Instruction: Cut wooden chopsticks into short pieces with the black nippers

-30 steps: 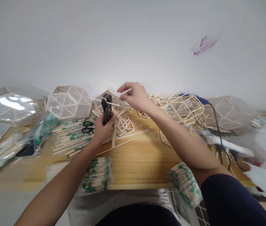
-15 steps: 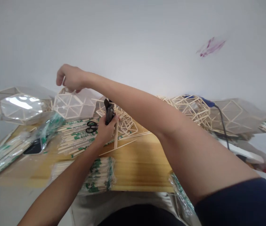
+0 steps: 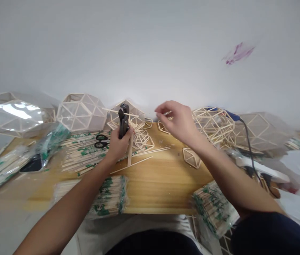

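My left hand (image 3: 119, 144) is closed around a black hand cutter (image 3: 124, 122), held upright over the table with its jaws at the top. A thin wooden stick (image 3: 109, 111) crosses at the jaws. Upright-looking sticks (image 3: 130, 152) show beside the hand; whether it touches them, I cannot tell. My right hand (image 3: 177, 120) is raised near the wall, its thumb and forefinger drawn together in a pinch. Anything between those fingertips is too small to make out. Below my hands lie small stick frames (image 3: 142, 139) and loose sticks (image 3: 152, 151).
Black-handled scissors (image 3: 102, 141) lie on wrapped chopsticks (image 3: 82, 152). Faceted stick frames (image 3: 82, 113) with translucent panels line the wall. A stick lattice (image 3: 213, 124), a blue tool (image 3: 232, 115) with a cord, and a power strip (image 3: 264, 170) stand right. Chopstick packs (image 3: 215, 207) lie at the front edge.
My right hand has swung from the far left, above the panelled frames, back to the right of the cutter. My left hand has kept the cutter in nearly the same place.
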The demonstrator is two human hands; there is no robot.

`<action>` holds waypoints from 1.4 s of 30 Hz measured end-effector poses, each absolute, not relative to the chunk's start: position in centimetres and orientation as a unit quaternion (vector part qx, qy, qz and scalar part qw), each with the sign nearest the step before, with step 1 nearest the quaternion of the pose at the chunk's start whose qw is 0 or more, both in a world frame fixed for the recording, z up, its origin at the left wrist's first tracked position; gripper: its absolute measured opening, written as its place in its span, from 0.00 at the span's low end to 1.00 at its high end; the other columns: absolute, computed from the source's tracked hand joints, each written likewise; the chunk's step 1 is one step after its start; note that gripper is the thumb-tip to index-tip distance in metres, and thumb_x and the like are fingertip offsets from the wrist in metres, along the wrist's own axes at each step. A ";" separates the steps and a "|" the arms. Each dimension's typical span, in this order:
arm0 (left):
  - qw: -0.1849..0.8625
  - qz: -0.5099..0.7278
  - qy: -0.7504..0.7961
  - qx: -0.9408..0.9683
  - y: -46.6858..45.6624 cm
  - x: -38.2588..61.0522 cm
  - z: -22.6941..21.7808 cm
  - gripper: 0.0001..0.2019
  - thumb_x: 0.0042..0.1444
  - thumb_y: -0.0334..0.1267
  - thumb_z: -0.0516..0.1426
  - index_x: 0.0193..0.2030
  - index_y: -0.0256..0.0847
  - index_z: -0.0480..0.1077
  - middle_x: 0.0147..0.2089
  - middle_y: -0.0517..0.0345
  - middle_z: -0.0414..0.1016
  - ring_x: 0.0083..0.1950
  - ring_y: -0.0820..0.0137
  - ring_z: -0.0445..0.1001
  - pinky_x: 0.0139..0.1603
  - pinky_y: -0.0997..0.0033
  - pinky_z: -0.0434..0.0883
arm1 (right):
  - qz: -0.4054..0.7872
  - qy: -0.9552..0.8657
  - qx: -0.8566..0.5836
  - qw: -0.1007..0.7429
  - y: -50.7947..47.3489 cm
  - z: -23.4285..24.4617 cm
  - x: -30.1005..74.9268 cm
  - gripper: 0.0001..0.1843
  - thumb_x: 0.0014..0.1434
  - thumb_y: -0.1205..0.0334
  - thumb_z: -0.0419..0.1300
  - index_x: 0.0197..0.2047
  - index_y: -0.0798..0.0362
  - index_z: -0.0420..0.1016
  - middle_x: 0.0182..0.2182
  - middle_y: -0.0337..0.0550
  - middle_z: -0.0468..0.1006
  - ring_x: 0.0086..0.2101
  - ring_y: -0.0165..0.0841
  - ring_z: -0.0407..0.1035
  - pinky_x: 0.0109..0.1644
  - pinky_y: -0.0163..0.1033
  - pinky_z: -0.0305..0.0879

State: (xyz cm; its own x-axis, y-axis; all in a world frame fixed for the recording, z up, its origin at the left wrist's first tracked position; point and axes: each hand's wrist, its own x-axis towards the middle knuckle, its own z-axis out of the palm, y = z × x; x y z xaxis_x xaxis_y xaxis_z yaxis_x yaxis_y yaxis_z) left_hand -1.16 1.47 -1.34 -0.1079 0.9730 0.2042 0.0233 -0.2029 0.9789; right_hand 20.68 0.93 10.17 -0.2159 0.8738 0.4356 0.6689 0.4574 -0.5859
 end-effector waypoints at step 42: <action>0.431 0.547 0.490 0.525 1.7 -1.4 -1.9 0.14 0.52 0.49 0.67 0.35 0.40 0.77 0.30 0.58 0.77 0.31 0.68 0.72 0.34 0.71 0.67 | 0.192 -0.862 -0.342 0.320 12.0 17.8 1.3 0.15 0.58 0.81 0.61 0.34 0.51 0.65 0.35 0.33 0.78 0.50 0.33 0.72 0.59 0.39 0.70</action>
